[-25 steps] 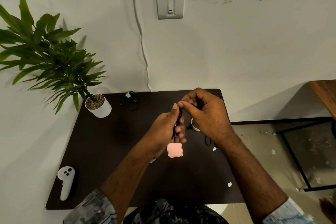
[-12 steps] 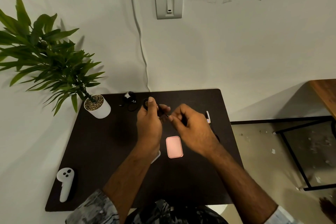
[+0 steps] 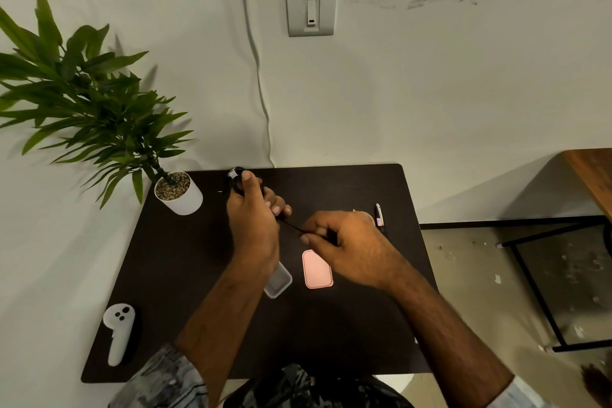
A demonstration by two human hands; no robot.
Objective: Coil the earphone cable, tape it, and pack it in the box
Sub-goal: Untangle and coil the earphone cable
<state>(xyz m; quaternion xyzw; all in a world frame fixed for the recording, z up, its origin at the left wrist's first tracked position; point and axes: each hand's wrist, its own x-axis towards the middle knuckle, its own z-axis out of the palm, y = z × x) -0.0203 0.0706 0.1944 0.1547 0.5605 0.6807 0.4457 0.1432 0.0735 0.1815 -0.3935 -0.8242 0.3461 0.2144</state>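
Over the dark table (image 3: 198, 275), the left hand (image 3: 253, 218) grips the black earphone cable (image 3: 290, 225); the right hand (image 3: 344, 242) pinches its other end. The clear box (image 3: 278, 281) and pink lid (image 3: 317, 270) lie near. No writing is legible.

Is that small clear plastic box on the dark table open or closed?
Open. The small clear plastic box lies lidless, partly under the left forearm; the pink rounded lid lies flat beside it.
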